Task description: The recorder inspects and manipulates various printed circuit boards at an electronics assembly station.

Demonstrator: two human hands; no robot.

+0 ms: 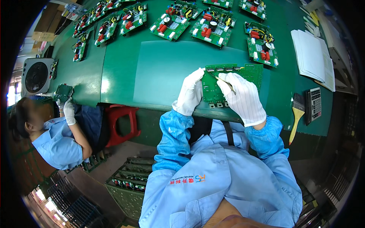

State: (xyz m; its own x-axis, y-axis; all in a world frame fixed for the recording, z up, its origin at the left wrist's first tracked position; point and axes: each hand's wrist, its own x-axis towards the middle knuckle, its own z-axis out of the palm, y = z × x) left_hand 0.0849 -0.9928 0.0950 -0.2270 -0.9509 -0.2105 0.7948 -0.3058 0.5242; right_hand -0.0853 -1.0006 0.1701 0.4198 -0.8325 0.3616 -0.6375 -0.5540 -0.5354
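A green circuit board (232, 84) is tilted up at the table's front edge, with its underside's solder points towards me. Along its upper part sit several small dark components, and metal tabs stick out at its lower edge. My left hand (191, 91), in a white glove, is closed on the board's left edge. My gloved right hand (243, 97) is closed round a slim pointed tool (217, 78), whose tip lies near the board's upper left; its exact kind is hard to make out. The right hand covers the board's lower right part.
Finished-looking boards with red and black components (213, 28) stand in rows at the back. At right lie papers (310, 57), a brush (297, 114) and a calculator (313, 104). A co-worker (61, 129) holds a board at left, near a fan (37, 76) and red stool (121, 125).
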